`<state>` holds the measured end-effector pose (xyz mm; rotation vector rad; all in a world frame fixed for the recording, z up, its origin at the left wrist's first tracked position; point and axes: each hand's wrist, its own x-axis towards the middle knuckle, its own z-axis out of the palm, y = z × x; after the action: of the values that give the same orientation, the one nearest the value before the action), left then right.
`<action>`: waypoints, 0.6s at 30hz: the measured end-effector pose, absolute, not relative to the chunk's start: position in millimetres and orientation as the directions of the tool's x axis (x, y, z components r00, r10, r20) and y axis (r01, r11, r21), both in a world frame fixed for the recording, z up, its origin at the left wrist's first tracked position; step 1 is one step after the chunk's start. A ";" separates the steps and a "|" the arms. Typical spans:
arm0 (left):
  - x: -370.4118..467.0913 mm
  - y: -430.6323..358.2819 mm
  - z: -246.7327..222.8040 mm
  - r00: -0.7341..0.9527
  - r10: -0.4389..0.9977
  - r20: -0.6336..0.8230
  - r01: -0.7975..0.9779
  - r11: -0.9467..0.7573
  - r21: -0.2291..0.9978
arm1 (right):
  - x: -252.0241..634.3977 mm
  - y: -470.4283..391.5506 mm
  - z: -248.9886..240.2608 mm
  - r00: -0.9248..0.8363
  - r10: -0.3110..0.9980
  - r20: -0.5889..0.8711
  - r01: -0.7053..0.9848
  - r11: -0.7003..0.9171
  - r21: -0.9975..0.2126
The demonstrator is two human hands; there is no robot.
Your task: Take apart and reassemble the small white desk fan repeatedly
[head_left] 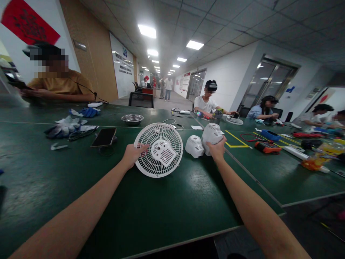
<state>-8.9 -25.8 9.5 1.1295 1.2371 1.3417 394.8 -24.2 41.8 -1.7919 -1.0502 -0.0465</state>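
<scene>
My left hand (pixel 134 154) grips the left rim of a round white fan grille (pixel 159 169), which is tilted up with its vented centre plate facing me. On the right, my right hand (pixel 217 146) is closed round a white vented fan motor cover (pixel 212 131). Just left of that cover, a second white motor cover (pixel 194 146) rests on the green table, between the grille and my right hand. The palm side of my right hand is hidden.
The green table (pixel 172 208) carries a metal bowl (pixel 132 118), a phone (pixel 104 137) and gloves (pixel 66 127) towards the left. To the right are an orange multimeter (pixel 267 147), a blue tray (pixel 270 135) and a white power strip (pixel 295 153). Several people sit round the table.
</scene>
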 end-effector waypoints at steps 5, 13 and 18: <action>-7.9 -28.6 12.4 -0.106 0.994 -0.004 -0.076 -0.004 0.997 | 401.9 -13.3 22.4 0.638 0.694 0.335 0.593 -0.164 -0.788; -7.9 -28.7 11.6 -0.102 0.995 0.023 -0.072 -0.031 0.997 | 397.0 -18.1 46.1 0.696 0.484 0.530 0.631 -0.060 -0.774; -7.4 -27.9 11.1 -0.123 0.992 0.017 -0.073 -0.026 0.997 | 374.0 -31.7 60.3 0.570 0.562 0.599 0.696 0.058 -0.716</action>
<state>-7.4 -27.9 11.1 1.1094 1.2321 1.3487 374.0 -31.7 60.3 -1.6092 -1.0827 -0.1391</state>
